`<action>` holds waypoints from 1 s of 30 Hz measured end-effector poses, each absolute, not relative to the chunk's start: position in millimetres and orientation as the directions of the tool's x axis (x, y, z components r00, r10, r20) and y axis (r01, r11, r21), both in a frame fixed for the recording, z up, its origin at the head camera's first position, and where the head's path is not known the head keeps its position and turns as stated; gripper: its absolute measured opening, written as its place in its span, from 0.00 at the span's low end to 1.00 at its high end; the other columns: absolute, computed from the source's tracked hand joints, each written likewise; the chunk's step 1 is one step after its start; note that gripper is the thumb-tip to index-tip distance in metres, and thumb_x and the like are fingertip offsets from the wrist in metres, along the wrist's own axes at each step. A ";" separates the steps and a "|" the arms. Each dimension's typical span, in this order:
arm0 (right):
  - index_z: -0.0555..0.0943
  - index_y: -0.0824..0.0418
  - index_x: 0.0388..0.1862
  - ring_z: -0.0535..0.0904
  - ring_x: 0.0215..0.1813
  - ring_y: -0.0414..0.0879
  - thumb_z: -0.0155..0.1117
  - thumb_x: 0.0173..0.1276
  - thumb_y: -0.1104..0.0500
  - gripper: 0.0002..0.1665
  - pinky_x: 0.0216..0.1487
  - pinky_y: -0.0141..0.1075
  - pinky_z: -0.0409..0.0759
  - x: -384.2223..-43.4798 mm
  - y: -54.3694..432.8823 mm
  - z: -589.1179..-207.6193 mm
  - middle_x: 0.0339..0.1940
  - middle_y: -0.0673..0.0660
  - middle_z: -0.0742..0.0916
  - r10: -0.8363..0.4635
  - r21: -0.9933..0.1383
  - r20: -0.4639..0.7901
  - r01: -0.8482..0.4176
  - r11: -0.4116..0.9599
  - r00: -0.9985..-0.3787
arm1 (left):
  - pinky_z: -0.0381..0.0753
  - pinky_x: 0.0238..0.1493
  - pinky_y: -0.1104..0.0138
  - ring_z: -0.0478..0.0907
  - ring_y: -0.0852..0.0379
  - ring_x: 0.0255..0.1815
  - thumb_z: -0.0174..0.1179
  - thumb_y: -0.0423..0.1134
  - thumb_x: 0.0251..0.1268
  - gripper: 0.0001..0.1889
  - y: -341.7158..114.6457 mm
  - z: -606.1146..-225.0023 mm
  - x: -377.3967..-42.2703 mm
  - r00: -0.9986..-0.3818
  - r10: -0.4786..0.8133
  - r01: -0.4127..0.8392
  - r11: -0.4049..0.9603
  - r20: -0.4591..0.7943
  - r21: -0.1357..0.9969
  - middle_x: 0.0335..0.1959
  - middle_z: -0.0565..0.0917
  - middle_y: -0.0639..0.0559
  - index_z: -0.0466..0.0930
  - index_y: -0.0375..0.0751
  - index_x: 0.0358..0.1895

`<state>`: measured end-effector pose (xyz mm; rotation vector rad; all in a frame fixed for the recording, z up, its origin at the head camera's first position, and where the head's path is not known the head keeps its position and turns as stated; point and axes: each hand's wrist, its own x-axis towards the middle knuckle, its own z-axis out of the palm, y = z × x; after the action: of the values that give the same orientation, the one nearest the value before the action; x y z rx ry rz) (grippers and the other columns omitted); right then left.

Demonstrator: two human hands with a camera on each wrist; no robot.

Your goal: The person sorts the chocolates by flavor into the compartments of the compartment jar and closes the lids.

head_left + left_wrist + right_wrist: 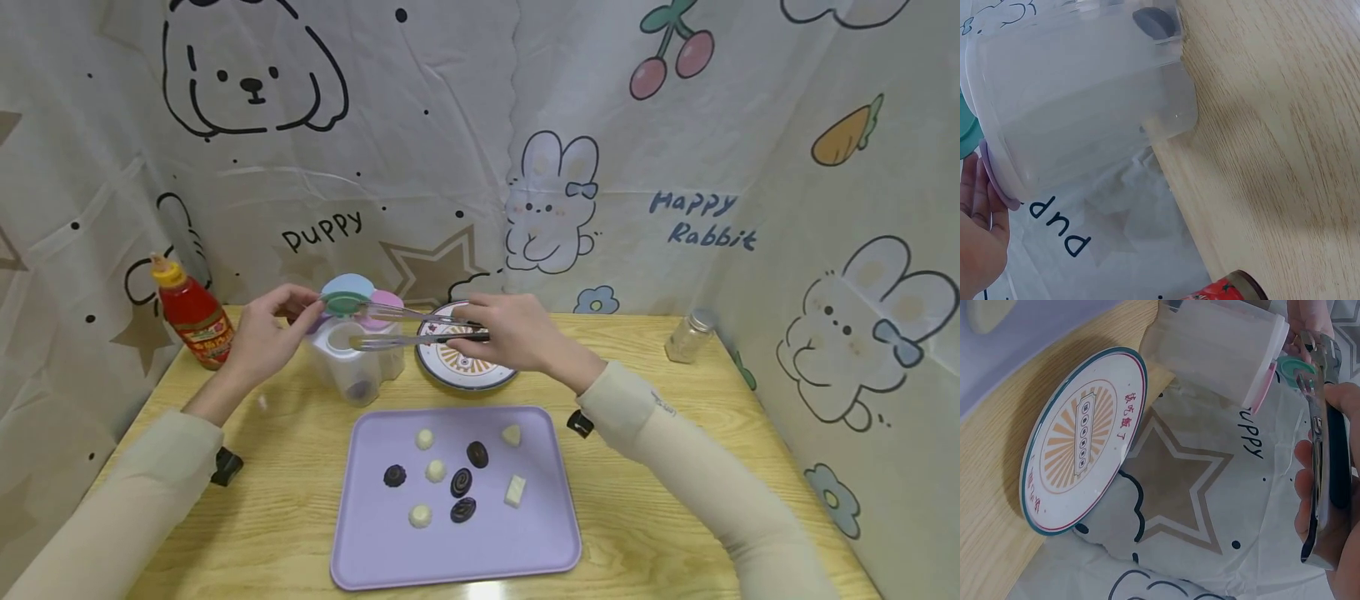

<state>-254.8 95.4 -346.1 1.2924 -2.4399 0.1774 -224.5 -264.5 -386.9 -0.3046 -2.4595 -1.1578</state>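
My right hand (517, 331) grips a pair of metal tongs (401, 341) with dark handles, their arms apart. The tips reach left, over a clear canister (335, 367) with several flip lids. My left hand (264, 333) pinches the edge of the raised green lid (342, 303) between thumb and fingers. Blue (348, 285) and pink (386, 302) lids stand behind it. A purple lid (997, 177) lies against the left fingers in the left wrist view. Through the canister's wall, a dark piece (1155, 23) shows near the bottom.
A lilac tray (457, 560) in front holds several dark and white chocolates. A patterned plate (468, 379) stands right of the canister. A red sauce bottle (197, 321) is at far left, a small glass jar (688, 337) at right. A printed curtain (465, 167) closes the back.
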 end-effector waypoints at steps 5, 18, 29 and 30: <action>0.85 0.58 0.56 0.86 0.37 0.45 0.70 0.74 0.45 0.21 0.34 0.39 0.83 -248.8 110.7 -344.3 0.46 0.53 0.90 -0.746 -0.023 0.389 -0.816 0.578 -0.540 | 0.72 0.41 0.80 0.74 0.71 0.38 0.61 0.41 0.79 0.12 -264.2 -385.6 -224.6 -0.899 0.025 0.353 0.631 0.437 0.691 0.42 0.86 0.44 0.85 0.36 0.52; 0.86 0.57 0.54 0.77 0.31 0.41 0.74 0.68 0.46 0.21 0.30 0.33 0.75 -222.8 156.3 -353.6 0.41 0.52 0.88 -0.709 -0.055 0.358 -0.772 0.633 -0.607 | 0.73 0.42 0.78 0.74 0.71 0.38 0.61 0.41 0.79 0.12 -264.6 -385.3 -223.4 -0.899 0.023 0.353 0.630 0.437 0.692 0.41 0.86 0.45 0.85 0.36 0.52; 0.87 0.53 0.49 0.79 0.28 0.36 0.77 0.64 0.39 0.23 0.27 0.30 0.73 -196.9 203.8 -385.3 0.38 0.48 0.90 -0.669 -0.011 0.350 -0.716 0.698 -0.656 | 0.73 0.40 0.81 0.74 0.70 0.38 0.61 0.41 0.79 0.12 -264.0 -384.4 -223.5 -0.904 0.020 0.343 0.628 0.427 0.698 0.42 0.86 0.43 0.84 0.36 0.53; 0.87 0.52 0.48 0.78 0.28 0.36 0.77 0.63 0.39 0.23 0.26 0.30 0.72 -194.7 206.9 -388.5 0.38 0.48 0.90 -0.665 -0.006 0.350 -0.711 0.703 -0.660 | 0.72 0.40 0.81 0.74 0.70 0.39 0.61 0.42 0.79 0.12 -264.0 -384.4 -223.5 -0.905 0.019 0.340 0.629 0.424 0.699 0.42 0.87 0.43 0.84 0.36 0.53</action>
<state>-194.7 206.9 -388.5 1.0805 -2.5908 0.2026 -223.5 -264.0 -384.4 -0.2859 -2.4758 -1.1743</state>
